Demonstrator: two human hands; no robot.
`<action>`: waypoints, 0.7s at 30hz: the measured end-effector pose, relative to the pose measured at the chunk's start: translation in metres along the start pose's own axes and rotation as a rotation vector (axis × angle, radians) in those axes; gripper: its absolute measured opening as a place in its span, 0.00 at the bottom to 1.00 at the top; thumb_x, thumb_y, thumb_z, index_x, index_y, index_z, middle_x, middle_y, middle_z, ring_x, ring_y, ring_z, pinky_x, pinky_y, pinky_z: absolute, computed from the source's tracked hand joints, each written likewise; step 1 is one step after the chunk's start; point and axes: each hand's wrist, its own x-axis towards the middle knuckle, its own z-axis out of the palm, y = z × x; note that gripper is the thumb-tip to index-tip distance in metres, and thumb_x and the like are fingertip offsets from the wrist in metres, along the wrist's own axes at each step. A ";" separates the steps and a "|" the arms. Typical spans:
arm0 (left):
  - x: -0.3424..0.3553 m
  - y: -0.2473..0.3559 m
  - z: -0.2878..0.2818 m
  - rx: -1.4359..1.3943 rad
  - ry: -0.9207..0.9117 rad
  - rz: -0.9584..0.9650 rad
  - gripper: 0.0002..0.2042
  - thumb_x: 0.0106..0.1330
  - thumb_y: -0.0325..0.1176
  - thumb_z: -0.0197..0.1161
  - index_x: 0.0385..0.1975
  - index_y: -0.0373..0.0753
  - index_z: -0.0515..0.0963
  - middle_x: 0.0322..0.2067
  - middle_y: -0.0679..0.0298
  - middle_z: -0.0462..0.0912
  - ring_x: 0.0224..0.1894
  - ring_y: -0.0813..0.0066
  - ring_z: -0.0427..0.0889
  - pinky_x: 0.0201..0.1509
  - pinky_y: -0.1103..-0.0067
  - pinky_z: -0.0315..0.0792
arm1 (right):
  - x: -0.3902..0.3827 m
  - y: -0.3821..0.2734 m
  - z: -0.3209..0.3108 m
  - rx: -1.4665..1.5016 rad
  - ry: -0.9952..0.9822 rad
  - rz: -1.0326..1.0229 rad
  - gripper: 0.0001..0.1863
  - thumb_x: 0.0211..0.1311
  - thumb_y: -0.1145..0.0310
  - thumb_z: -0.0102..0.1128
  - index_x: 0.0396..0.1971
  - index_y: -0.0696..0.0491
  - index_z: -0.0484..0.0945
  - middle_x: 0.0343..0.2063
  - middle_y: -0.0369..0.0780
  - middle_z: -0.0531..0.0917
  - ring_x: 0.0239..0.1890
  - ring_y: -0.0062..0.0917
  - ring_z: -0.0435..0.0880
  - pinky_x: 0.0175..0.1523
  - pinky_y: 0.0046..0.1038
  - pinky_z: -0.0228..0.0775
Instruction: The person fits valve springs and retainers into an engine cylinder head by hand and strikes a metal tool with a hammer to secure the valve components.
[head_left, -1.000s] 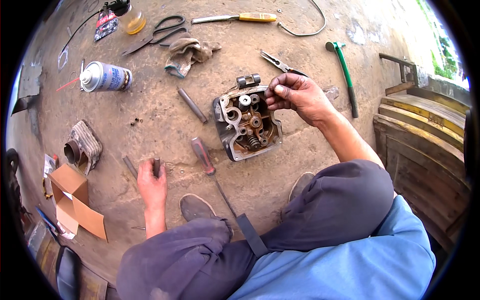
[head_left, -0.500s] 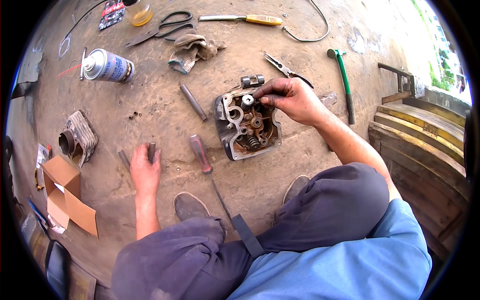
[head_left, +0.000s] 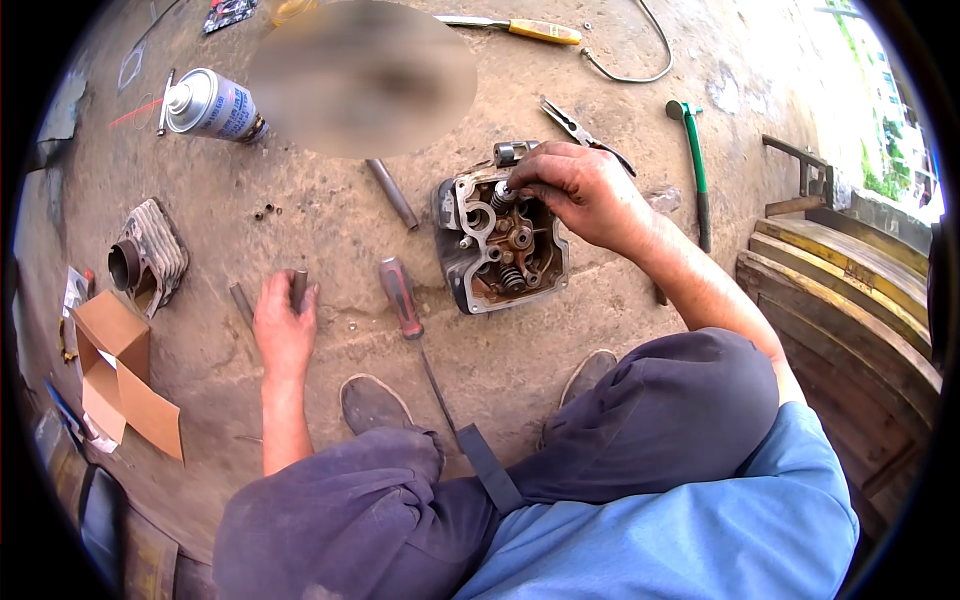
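Observation:
A cylinder head [head_left: 462,268] sits on the ground in front of me, its open side up, with rocker parts and valve springs [head_left: 512,279] inside. At its far valve spring [head_left: 503,192], my right hand [head_left: 585,190] is closed in a pinch over the spring's top; whatever its fingertips hold is hidden. Off to the left, my left hand [head_left: 284,320] rests on the ground, closed around a short metal tube [head_left: 300,290]. Beside that hand lies another metal tube [head_left: 241,304]. Between the hands is a screwdriver [head_left: 400,297] with a red and grey handle.
A spray can [head_left: 213,108], a finned engine cylinder [head_left: 150,258] and an open cardboard box [head_left: 125,375] are on the left. Beyond the cylinder head lie a metal rod [head_left: 392,193], pliers [head_left: 575,128] and a green hammer [head_left: 690,165]. A wooden pallet [head_left: 840,290] stands right. A blurred oval covers the far middle.
My view has shifted slightly. The right hand stays at the far valve spring, its fingertips now over the spring's top instead of just beside it. The left hand keeps its hold on the tube.

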 end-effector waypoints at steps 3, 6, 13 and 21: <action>0.000 -0.001 0.000 -0.001 -0.002 0.004 0.14 0.64 0.30 0.74 0.45 0.36 0.78 0.41 0.54 0.82 0.44 0.50 0.83 0.48 0.64 0.77 | 0.005 0.001 -0.001 -0.099 -0.043 -0.137 0.10 0.61 0.77 0.68 0.42 0.51 0.85 0.40 0.40 0.87 0.48 0.40 0.87 0.51 0.37 0.81; 0.000 0.001 -0.001 0.003 -0.008 -0.002 0.14 0.64 0.30 0.74 0.45 0.36 0.78 0.42 0.54 0.82 0.44 0.50 0.83 0.48 0.64 0.77 | 0.006 0.003 0.001 -0.088 -0.054 -0.155 0.10 0.60 0.77 0.70 0.41 0.51 0.84 0.39 0.39 0.87 0.46 0.39 0.85 0.52 0.37 0.80; 0.001 0.003 -0.002 -0.002 -0.014 -0.008 0.14 0.63 0.31 0.74 0.45 0.36 0.79 0.42 0.54 0.83 0.45 0.50 0.83 0.49 0.64 0.77 | 0.007 0.009 0.002 -0.175 0.014 -0.262 0.12 0.56 0.74 0.70 0.42 0.51 0.83 0.38 0.39 0.86 0.48 0.37 0.84 0.51 0.38 0.80; 0.000 0.000 -0.003 0.018 -0.005 -0.002 0.14 0.63 0.31 0.74 0.45 0.36 0.79 0.43 0.54 0.83 0.46 0.50 0.83 0.49 0.64 0.77 | -0.001 0.008 0.004 -0.368 0.032 -0.333 0.19 0.54 0.74 0.69 0.48 0.51 0.83 0.43 0.40 0.88 0.53 0.36 0.85 0.57 0.36 0.80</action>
